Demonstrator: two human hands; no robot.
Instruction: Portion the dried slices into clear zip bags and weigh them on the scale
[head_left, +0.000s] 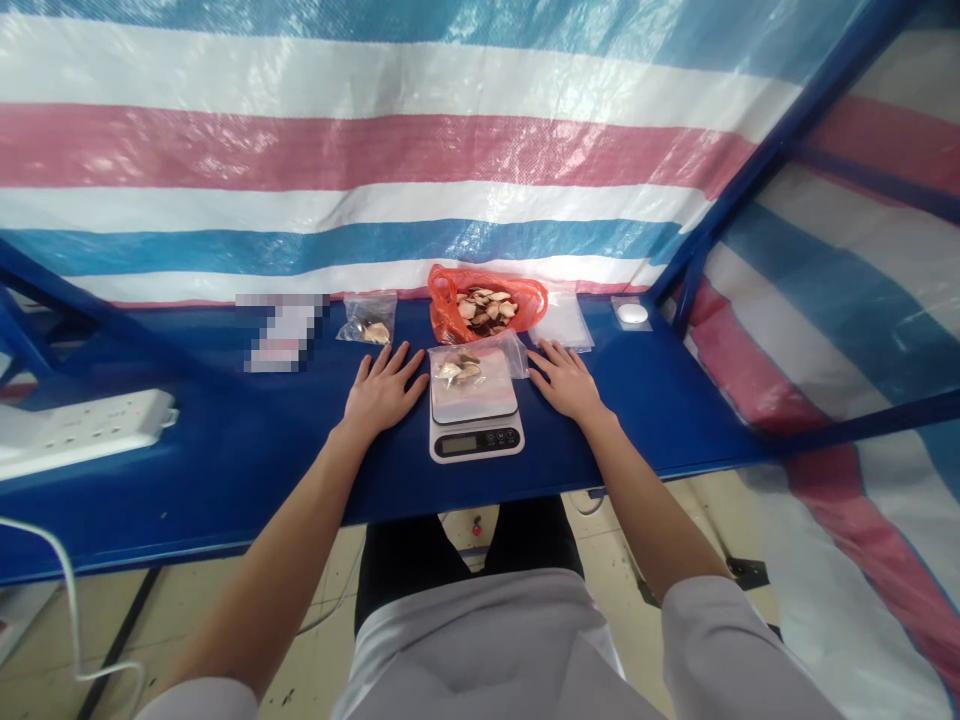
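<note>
Item 1: L hand (384, 392), open, flat, fingers spread, on blue steel bench (225, 450), just left of scale.
Item 2: R hand (564, 382), open, flat, just right of scale.
Item 3: digital scale (474, 440), between hands; clear bag of dried slices (459, 370) on platform.
Item 4: orange plastic bag (486, 305) of slices, behind scale.
Item 5: 2nd clear bag (367, 322), back L.

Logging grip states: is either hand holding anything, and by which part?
Nothing is held. The left hand and right hand both lie open, palms down, on the blue table, either side of the digital scale.
</note>
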